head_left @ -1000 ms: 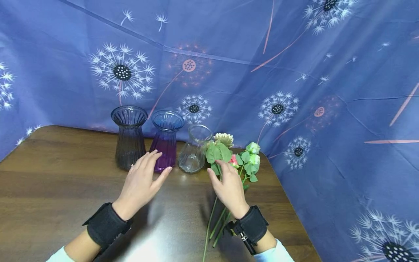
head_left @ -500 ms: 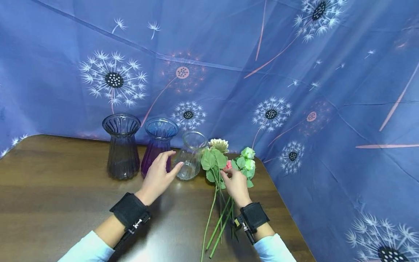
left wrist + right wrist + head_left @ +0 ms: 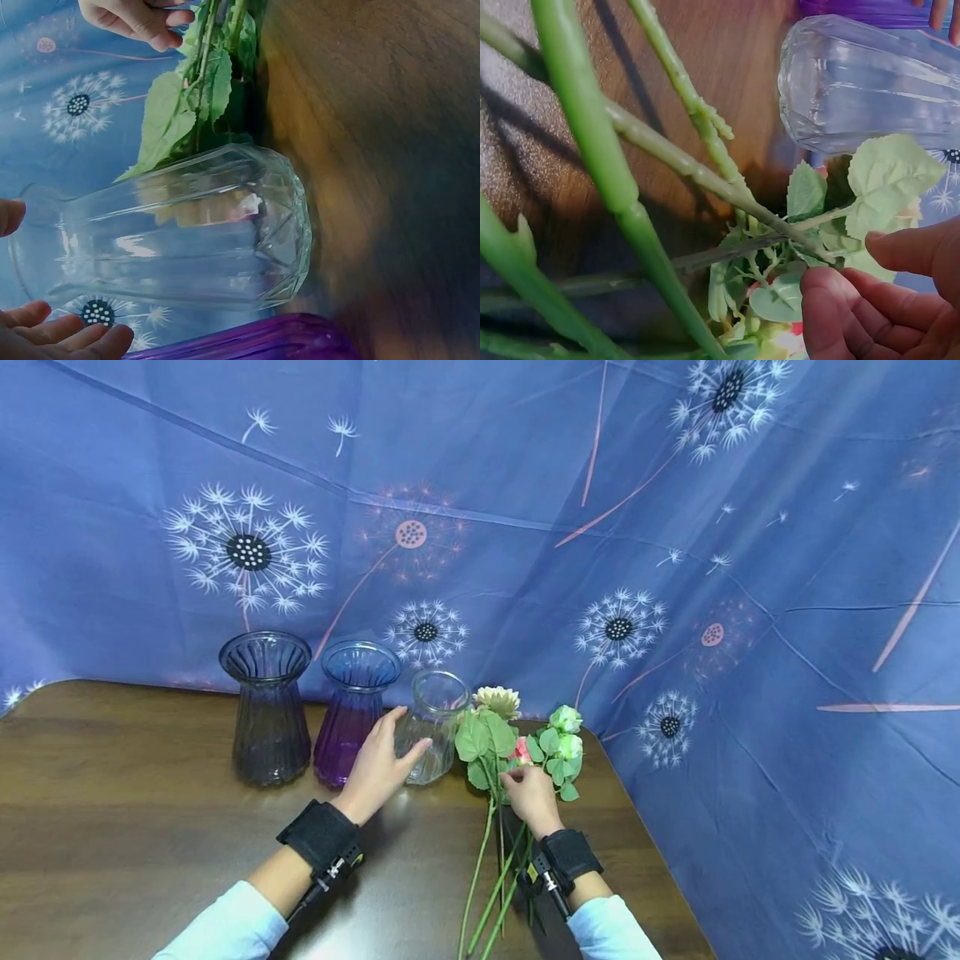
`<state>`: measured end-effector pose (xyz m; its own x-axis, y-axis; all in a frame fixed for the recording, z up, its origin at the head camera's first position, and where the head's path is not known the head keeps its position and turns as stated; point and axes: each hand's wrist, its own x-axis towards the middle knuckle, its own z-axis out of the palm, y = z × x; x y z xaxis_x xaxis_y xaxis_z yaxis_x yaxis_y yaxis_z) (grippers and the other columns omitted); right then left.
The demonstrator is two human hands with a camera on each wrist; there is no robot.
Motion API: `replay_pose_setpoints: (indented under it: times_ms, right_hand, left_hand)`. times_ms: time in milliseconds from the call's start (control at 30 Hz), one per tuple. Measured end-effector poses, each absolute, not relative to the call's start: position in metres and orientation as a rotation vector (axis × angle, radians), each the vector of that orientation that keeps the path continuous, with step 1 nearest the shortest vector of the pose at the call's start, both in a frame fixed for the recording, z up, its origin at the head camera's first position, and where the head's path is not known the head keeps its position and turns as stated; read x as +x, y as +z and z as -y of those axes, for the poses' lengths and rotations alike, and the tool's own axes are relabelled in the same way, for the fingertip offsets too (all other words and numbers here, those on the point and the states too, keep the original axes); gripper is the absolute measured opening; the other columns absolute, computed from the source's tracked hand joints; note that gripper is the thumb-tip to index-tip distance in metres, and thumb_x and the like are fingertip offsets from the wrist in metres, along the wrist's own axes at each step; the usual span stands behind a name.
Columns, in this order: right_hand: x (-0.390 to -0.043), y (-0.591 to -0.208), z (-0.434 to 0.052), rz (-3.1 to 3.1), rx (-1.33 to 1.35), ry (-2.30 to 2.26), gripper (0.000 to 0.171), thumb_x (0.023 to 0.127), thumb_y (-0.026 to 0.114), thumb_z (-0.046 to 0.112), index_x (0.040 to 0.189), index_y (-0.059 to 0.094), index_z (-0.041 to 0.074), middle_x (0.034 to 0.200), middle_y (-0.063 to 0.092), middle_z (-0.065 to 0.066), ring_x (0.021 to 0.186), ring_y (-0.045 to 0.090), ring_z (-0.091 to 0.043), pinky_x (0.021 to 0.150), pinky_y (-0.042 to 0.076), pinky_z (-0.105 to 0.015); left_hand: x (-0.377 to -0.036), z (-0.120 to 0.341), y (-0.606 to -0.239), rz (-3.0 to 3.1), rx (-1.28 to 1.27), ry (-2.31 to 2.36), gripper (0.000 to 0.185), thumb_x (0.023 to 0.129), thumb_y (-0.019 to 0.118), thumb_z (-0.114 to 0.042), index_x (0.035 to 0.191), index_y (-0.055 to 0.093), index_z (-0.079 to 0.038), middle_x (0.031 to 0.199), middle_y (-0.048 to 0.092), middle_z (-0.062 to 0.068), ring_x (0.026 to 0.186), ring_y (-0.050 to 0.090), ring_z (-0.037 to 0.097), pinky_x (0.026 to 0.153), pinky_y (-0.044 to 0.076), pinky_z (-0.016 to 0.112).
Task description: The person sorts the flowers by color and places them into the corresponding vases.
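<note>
My left hand point(image 3: 375, 772), fingers spread, reaches in front of the clear glass vase point(image 3: 431, 739). In the left wrist view, its thumb and fingers point(image 3: 97, 341) lie on either side of the vase's neck and rim. My right hand point(image 3: 534, 795) is at the artificial flowers, thumb and fingers bent toward each other. The right wrist view shows a gap between thumb point(image 3: 904, 247) and index finger, the fingertips right at a flower stem point(image 3: 697, 172). Green leaves point(image 3: 487, 739), a cream bloom point(image 3: 498, 702), a pink bloom point(image 3: 521, 750) and pale green roses point(image 3: 567, 731) top the stems.
A purple-blue vase point(image 3: 347, 739) stands left of the clear one, with a dark grey vase point(image 3: 270, 731) farther left. All are on a brown wooden table point(image 3: 135, 827). A blue dandelion-print cloth point(image 3: 480, 468) hangs behind and along the right side.
My left hand has moved right, from before the purple vase to the clear vase. My right hand's fingers have bent in closer to the flower stems. The head view has shifted slightly.
</note>
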<state>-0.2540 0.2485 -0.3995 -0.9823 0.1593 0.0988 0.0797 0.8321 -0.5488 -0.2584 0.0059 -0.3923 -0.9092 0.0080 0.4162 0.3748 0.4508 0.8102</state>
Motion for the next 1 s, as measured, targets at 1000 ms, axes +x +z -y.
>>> replay_pose_setpoints:
  times_ms: [1000]
  right_hand:
    - [-0.276, -0.407, -0.247, 2.939, -0.252, 0.904, 0.018, 0.085, 0.066, 0.017, 0.077, 0.073, 0.002, 0.052, 0.059, 0.001, 0.044, 0.052, -0.008, 0.047, 0.041, -0.022]
  left_hand:
    - [-0.289, -0.019, -0.381, 2.506, -0.262, -1.493, 0.082, 0.086, 0.067, -0.035, 0.143, 0.025, 0.006, 0.141, 0.038, 0.029, 0.129, 0.04, 0.042, 0.107, 0.034, 0.052]
